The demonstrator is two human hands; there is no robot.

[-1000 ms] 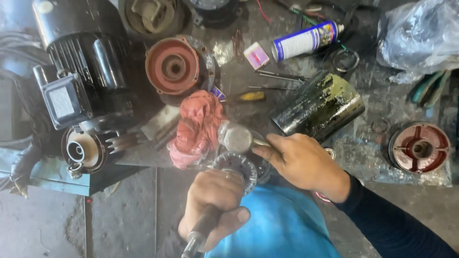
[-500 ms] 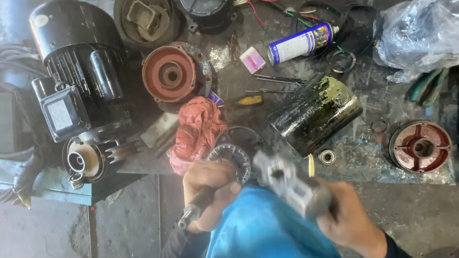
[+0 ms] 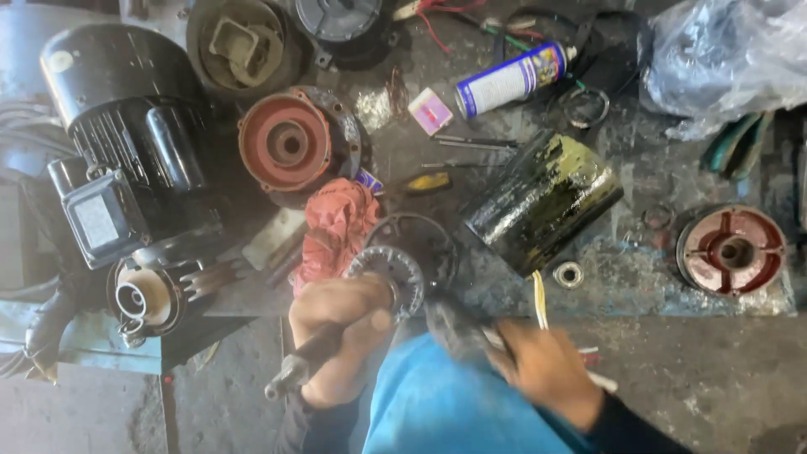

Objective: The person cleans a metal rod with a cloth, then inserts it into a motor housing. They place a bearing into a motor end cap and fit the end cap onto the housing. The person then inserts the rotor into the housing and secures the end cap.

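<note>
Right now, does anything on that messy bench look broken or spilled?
Yes. The black cylinder lies tipped on its side, smeared with yellow-green gunk. The bench beside it looks stained and wet. The black motor is apart, its red end covers lying loose. The right hand is blurred.

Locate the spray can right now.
In the head view the blue-and-white spray can lies on its side at the upper centre-right of the workbench, between the small pink box and the grey plastic bag, above the grimy black cylinder.

Even daylight from above, soft shadows, mild glare on plastic bag (image 3: 723, 59), right hand (image 3: 546, 370) motion-blurred
</note>
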